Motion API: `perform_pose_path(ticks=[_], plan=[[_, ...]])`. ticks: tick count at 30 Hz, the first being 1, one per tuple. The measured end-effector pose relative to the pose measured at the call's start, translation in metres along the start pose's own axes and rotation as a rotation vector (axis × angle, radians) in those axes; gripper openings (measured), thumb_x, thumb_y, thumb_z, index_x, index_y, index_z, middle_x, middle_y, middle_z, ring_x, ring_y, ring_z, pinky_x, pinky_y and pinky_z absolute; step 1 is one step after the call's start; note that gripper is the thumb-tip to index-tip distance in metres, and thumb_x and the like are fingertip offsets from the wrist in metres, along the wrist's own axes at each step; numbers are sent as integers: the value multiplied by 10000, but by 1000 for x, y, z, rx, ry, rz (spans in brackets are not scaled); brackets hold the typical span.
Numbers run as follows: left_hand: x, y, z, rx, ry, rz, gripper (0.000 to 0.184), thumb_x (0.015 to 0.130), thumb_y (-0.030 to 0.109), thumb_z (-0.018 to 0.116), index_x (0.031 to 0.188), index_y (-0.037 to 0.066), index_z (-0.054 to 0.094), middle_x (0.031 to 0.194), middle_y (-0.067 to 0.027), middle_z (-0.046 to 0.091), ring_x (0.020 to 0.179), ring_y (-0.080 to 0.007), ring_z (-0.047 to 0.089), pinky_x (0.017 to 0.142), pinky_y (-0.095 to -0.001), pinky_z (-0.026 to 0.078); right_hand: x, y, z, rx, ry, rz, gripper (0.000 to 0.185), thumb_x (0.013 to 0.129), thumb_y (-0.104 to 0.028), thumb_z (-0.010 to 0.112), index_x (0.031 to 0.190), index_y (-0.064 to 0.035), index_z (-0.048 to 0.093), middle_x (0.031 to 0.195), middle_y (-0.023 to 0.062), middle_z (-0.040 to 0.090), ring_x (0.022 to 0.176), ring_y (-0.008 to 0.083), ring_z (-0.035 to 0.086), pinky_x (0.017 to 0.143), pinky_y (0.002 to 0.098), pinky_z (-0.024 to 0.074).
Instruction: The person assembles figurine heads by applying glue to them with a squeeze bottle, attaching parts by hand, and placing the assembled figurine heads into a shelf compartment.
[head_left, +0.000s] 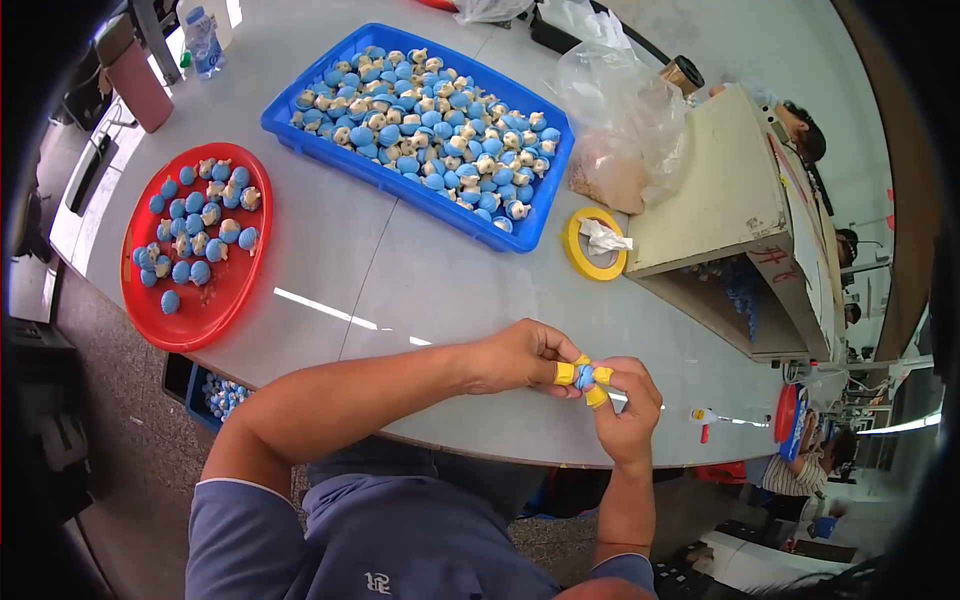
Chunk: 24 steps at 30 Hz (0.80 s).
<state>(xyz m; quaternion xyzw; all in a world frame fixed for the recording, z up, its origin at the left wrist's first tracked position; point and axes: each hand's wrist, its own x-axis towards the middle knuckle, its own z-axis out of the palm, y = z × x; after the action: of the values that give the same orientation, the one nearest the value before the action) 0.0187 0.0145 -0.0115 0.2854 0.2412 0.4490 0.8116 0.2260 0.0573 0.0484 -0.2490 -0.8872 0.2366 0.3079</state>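
Between my two hands, over the table's front part, is a small blue piece (584,377). My left hand (528,357) pinches it from the left with fingers wrapped in yellow tape. From the right, my right hand (628,398) closes its yellow-taped fingertips on the same piece. The fingers cover much of it, so its shape is hard to make out. A blue tray (380,180) full of small blue and cream figures lies beyond my hands. To the left, a round red plate (225,310) holds several similar figures.
A yellow tape roll (574,252) with white paper lies before an open box (700,225). Clear plastic bags (625,110) are behind it. A bottle (203,45) and pink flask (135,80) stand back left. Other people appear at far right.
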Motion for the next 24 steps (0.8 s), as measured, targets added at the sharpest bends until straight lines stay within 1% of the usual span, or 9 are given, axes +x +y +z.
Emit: perform_pose_path(ticks=[3, 6, 8, 11, 14, 17, 20, 24], plan=[[2, -2, -2, 4, 1, 6, 219, 945, -9, 647, 1153, -71, 618, 1140, -144, 679, 1023, -206, 680, 944, -317, 566, 0, 0, 1, 12, 4, 13, 203, 800, 26, 765, 931, -16, 615, 978, 135, 685, 841, 266, 678, 746, 336, 548], [5, -9, -2, -10, 20, 81, 191, 952, 4, 645, 1127, -71, 644, 1076, -123, 691, 971, -178, 694, 898, -288, 588, 0, -2, 1, 23, 5, 53, 189, 816, 15, 761, 931, -15, 614, 978, 136, 684, 838, 265, 677, 746, 336, 549], [7, -13, -4, 6, 13, 89, 197, 953, 10, 649, 1130, -75, 642, 1081, -126, 690, 971, -180, 694, 896, -292, 590, -2, -3, 0, 26, 6, 94, 179, 827, 12, 755, 932, -14, 612, 977, 136, 684, 837, 264, 677, 746, 336, 549], [8, -13, -4, 4, 21, 85, 204, 954, 17, 652, 1131, -82, 638, 1086, -131, 688, 970, -184, 694, 896, -298, 593, -4, -4, 3, -8, 25, 73, 173, 829, 11, 750, 920, -12, 604, 993, 136, 680, 842, 273, 672, 741, 347, 550], [5, -10, -3, -15, 22, 67, 207, 955, 21, 652, 1132, -85, 635, 1090, -135, 687, 969, -187, 694, 899, -301, 594, -1, -6, 4, -93, 21, -41, 172, 826, 17, 744, 903, -10, 592, 1011, 136, 675, 851, 291, 665, 733, 360, 550], [5, -10, -3, -21, 24, 59, 209, 957, 21, 649, 1136, -87, 633, 1094, -139, 687, 967, -189, 695, 899, -300, 595, 0, -5, 3, -104, 6, -76, 183, 814, 22, 746, 894, -10, 584, 1018, 136, 670, 856, 306, 658, 728, 369, 549], [5, -11, -3, -25, 34, 63, 206, 953, 9, 648, 1133, -89, 634, 1094, -143, 687, 959, -192, 697, 898, -301, 596, 1, -5, 3, -126, 1, -97, 188, 804, 31, 749, 885, -8, 583, 1015, 137, 670, 853, 307, 659, 725, 368, 548], [6, -12, 0, 3, 60, 89, 190, 940, -17, 651, 1115, -92, 645, 1083, -147, 691, 948, -193, 699, 895, -302, 597, 0, -3, 3, -94, -3, -58, 186, 797, 36, 749, 870, -7, 584, 1007, 137, 672, 852, 307, 658, 724, 369, 547]])
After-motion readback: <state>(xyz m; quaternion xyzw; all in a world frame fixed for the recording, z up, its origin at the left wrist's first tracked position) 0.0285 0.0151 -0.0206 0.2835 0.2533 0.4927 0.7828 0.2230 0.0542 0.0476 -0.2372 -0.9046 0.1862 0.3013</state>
